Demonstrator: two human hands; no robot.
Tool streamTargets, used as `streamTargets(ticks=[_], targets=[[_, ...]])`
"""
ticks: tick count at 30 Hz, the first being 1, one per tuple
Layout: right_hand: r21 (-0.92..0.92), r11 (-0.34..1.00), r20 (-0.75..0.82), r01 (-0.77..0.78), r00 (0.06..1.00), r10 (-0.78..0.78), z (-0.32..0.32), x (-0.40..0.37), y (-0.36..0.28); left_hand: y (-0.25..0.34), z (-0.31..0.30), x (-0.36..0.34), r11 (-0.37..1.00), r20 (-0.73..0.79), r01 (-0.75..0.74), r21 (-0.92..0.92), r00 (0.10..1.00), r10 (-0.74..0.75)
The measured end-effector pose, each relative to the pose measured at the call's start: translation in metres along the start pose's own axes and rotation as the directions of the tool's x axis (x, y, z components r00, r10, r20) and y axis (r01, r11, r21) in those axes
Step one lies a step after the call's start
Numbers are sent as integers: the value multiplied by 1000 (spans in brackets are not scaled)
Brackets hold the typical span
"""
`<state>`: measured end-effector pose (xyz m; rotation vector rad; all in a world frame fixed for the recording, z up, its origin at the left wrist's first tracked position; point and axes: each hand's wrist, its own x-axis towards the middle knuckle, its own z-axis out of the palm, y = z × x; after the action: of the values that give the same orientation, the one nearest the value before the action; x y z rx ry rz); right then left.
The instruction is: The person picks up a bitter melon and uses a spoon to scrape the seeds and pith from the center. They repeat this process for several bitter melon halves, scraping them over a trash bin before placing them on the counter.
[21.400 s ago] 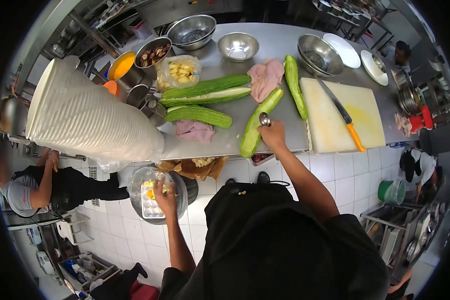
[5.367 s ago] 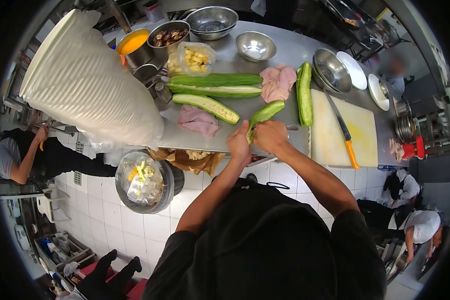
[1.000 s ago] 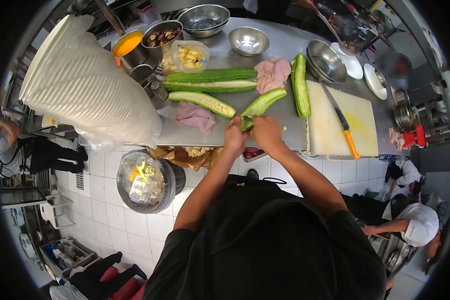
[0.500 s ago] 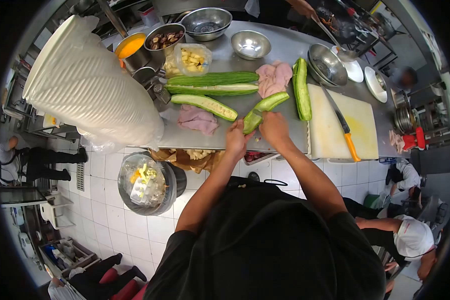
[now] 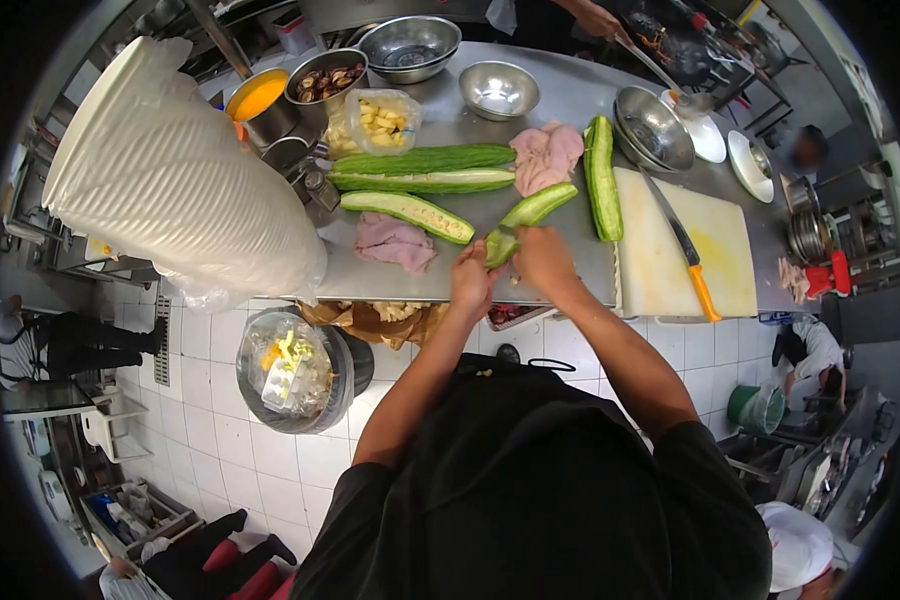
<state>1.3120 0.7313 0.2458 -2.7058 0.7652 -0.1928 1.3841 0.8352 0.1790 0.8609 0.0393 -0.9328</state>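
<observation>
My left hand point(image 5: 472, 279) is closed around the near end of a halved green gourd point(image 5: 538, 206), holding it aslant over the steel table. My right hand point(image 5: 545, 262) grips a small metal spoon point(image 5: 507, 233), mostly covered by the fingers, pressed into the gourd's hollow. Left of my hands lies a gourd half with pale seeds point(image 5: 408, 213), partly over a pink cloth point(image 5: 394, 242). Behind it rest longer green gourd pieces point(image 5: 425, 158). A hollowed half point(image 5: 602, 180) stands lengthwise to the right, near another pink cloth point(image 5: 547, 157).
A knife with an orange handle point(image 5: 703, 290) lies on the white cutting board point(image 5: 660, 275). Steel bowls point(image 5: 500, 90) and pots line the back. A tall wrapped stack of white containers point(image 5: 185, 170) leans at left. Below is a lined bin point(image 5: 305, 400). Other people work nearby.
My right hand and the spoon have shifted slightly left and toward me along the gourd; my left hand keeps its hold. At lower right, a person in a white cap has moved down the view.
</observation>
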Motion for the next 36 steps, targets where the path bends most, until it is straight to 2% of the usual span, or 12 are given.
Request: streamTargets(ticks=[2, 5, 8, 11, 14, 16, 20, 22, 24, 28, 32, 36], targets=[[-13, 995, 19, -100, 995, 101, -5, 8, 10, 3, 3, -3, 1000, -19, -1, 21, 1000, 2], [-58, 997, 68, 60, 996, -56, -7, -6, -7, -2, -4, 4, 999, 6, -8, 41, 1000, 8], [-10, 995, 34, 100, 994, -100, 2, -3, 6, -3, -7, 6, 1000, 7, -5, 19, 1000, 5], [-33, 995, 7, -93, 996, 93, -24, 16, 10, 5, -1, 2, 998, -22, -7, 61, 1000, 9], [-224, 970, 4, -88, 996, 91, -23, 26, 22, 10, 2, -5, 999, 6, 23, 29, 1000, -23], [-283, 958, 33, -50, 998, 62, -23, 30, 22, 13, 5, -7, 999, 37, 47, 6, 998, -47], [-335, 942, 49, -9, 998, 26, -19, 29, 20, 12, 10, -2, 997, -13, 68, -46, 998, -69], [-319, 948, 31, 24, 999, -15, -19, 27, 19, 19, 18, -3, 982, -60, 137, -126, 988, -146], [-308, 950, 33, 51, 999, -43, -19, 21, 17, 15, 19, 2, 980, -89, 152, -131, 982, -164], [-295, 951, 72, 88, 995, -70, -21, 8, 2, 5, 28, 7, 968, -113, 105, -230, 985, -134], [-226, 969, 83, 97, 993, -80, -21, -8, -10, -15, 21, 17, 982, -158, 15, -187, 986, -45], [-161, 982, 86, 96, 993, -83, -14, -27, -34, -5, 22, 14, 973, -144, 104, -208, 980, -135]])
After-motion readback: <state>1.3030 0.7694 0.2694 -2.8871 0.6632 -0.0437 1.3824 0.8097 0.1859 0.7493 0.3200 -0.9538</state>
